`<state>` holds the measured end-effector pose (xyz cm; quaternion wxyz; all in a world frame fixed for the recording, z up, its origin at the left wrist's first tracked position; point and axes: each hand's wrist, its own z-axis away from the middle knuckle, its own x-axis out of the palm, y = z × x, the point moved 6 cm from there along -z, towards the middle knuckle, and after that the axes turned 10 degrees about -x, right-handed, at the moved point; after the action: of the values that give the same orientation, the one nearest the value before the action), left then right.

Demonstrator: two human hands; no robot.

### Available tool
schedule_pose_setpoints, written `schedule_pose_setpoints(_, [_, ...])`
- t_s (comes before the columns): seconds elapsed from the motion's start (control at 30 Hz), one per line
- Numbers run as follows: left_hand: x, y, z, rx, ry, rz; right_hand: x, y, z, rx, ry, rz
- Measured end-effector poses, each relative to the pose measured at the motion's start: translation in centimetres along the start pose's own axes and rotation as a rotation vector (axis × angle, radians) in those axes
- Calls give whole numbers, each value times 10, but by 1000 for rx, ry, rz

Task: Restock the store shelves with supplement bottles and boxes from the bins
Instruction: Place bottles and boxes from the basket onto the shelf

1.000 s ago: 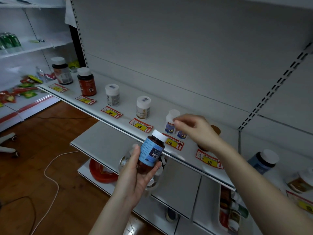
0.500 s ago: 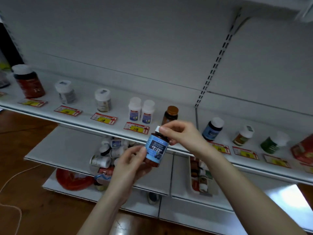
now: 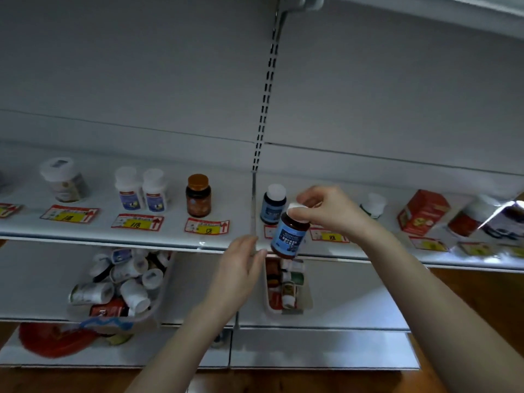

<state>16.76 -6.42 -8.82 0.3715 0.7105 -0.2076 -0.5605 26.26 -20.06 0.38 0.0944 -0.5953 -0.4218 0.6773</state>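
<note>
Fingertips (image 3: 304,215) of the right hand (image 3: 331,211) pinch the white cap of the blue-label bottle (image 3: 289,236), thumb and curled fingers closed round the lid from above. The bottle hangs tilted in the air, its base toward the person, in front of the edge of the upper shelf (image 3: 170,239) and not resting on it. The left hand (image 3: 241,268) is just beside the bottle's lower left, fingers straight and close together and holding nothing; I cannot tell whether the tips touch the bottle.

Right behind the held bottle, a matching bottle (image 3: 272,205) with a white cap stands upright on the shelf. Left of it, past the slotted upright, stands an amber bottle (image 3: 198,195) with an orange cap, then two white bottles (image 3: 141,191) side by side and touching, then a wide white jar (image 3: 65,180). Red and yellow price tags (image 3: 137,222) lie along the shelf front. To the right of the hand are a green bottle (image 3: 373,205), partly hidden, and a red box (image 3: 422,211) standing askew.

On the lower shelf (image 3: 42,279), the left bin (image 3: 166,290) is heaped with white-capped bottles lying every which way. The right bin (image 3: 286,312), under the held bottle, holds a few small bottles and boxes.
</note>
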Motion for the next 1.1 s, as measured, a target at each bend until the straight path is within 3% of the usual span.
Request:
schedule_pose_setpoints(0.13, [33, 2, -19, 9, 84, -278, -21, 20, -20, -38, -28, 167])
schedule_pose_setpoints(0.27, [61, -14, -35, -109, 71, -498, -24, 26, -45, -45, -96, 316])
schedule_pose_setpoints(0.53, [73, -27, -39, -203, 76, -595, -7, 34, -72, -142, -223, 386])
schedule_pose_setpoints(1.1, [75, -29, -41, -174, 113, -635, 6, 48, -79, -155, -286, 393])
